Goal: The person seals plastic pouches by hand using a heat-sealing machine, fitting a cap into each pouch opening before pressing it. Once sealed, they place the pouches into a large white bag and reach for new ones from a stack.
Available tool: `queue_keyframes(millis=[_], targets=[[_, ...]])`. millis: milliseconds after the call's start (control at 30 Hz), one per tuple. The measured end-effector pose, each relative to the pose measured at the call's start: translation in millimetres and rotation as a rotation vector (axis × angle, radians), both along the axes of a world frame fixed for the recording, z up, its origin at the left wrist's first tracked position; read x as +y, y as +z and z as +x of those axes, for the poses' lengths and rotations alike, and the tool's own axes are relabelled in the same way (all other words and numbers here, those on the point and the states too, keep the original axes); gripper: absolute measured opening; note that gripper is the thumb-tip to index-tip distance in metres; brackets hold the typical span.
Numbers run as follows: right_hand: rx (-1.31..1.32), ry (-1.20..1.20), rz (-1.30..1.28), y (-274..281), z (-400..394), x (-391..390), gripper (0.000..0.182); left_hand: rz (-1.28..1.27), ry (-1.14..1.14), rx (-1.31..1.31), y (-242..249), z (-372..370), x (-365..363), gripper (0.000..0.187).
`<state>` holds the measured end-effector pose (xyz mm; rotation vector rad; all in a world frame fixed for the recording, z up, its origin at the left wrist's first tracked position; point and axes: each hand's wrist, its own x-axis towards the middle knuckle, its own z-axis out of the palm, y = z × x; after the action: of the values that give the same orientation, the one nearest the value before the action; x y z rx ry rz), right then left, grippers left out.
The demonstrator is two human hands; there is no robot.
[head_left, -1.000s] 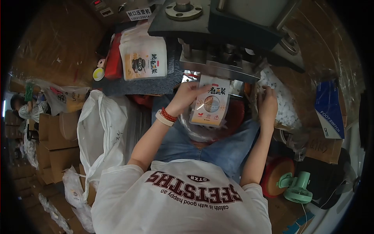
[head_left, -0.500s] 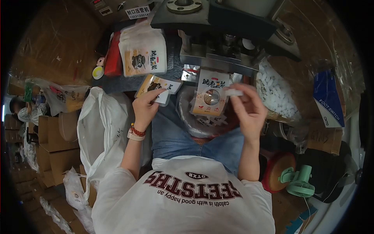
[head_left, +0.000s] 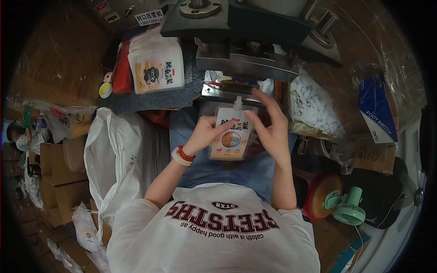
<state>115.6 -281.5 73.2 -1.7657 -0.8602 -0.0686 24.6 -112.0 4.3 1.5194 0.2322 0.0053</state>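
Observation:
A printed pouch [head_left: 232, 141] with a spout [head_left: 238, 103] at its top hangs upright over my lap, in front of the metal press [head_left: 246, 63]. My left hand [head_left: 205, 135] grips its left side, thumb across the front. Beside its upper right edge is my right hand [head_left: 271, 129], thumb and fingers apart, the thumb close to the pouch. Whether more pouches lie behind the held one, I cannot tell. A stack of flat printed pouches [head_left: 157, 66] lies on the dark mat [head_left: 168, 99] to the left of the press.
A container of white spouts [head_left: 314, 107] stands right of the press, with a blue box [head_left: 377, 109] further right. A green fan [head_left: 349, 211] is at the lower right. A large white bag [head_left: 107, 164] stands on the left, near cardboard boxes [head_left: 63, 166].
My left hand has moved right and now holds a pouch over my lap. The pouch at the press front has left its place. My right hand no longer holds the small white piece.

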Motion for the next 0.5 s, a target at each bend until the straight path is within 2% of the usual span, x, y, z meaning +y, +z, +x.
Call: queue_keyframes(millis=[33, 67, 100, 167, 200, 267, 300, 367, 400, 467, 500], targets=[[0.104, -0.084, 0.036, 5, 5, -10, 0.035, 0.000, 0.000, -0.004, 2, 10, -3, 0.027], [0.211, -0.169, 0.071, 10, 11, -20, 0.032, -0.154, 0.035, 0.035, 6, 19, -6, 0.027], [0.084, -0.269, 0.013, 9, 22, -34, 0.031, -0.308, 0.069, 0.077, 9, 26, -5, 0.026], [-0.162, -0.460, -0.116, 12, 46, -51, 0.028, -0.381, 0.028, 0.087, 13, 45, 3, 0.028], [-0.160, -0.459, -0.118, 4, 60, -55, 0.028, -0.459, 0.036, 0.105, 15, 52, 6, 0.028], [-0.528, -0.683, -0.581, -29, 84, -59, 0.025, -0.592, 0.019, 0.132, 13, 63, 12, 0.028], [-0.524, -0.679, -0.578, -39, 85, -59, 0.025, -0.589, 0.025, 0.134, 13, 63, 10, 0.028], [-0.119, -0.520, -0.625, -53, 92, -58, 0.023, -0.521, 0.105, 0.120, 14, 65, 7, 0.031], [-0.114, -0.504, -0.622, -54, 94, -59, 0.023, -0.517, 0.122, 0.125, 15, 62, 12, 0.031], [-0.232, -0.512, -0.547, -54, 96, -63, 0.025, -0.174, 0.088, 0.137, 20, 57, 26, 0.033], [-0.263, -0.597, -0.536, -47, 90, -58, 0.025, -0.006, 0.065, 0.138, 22, 58, 34, 0.035]])
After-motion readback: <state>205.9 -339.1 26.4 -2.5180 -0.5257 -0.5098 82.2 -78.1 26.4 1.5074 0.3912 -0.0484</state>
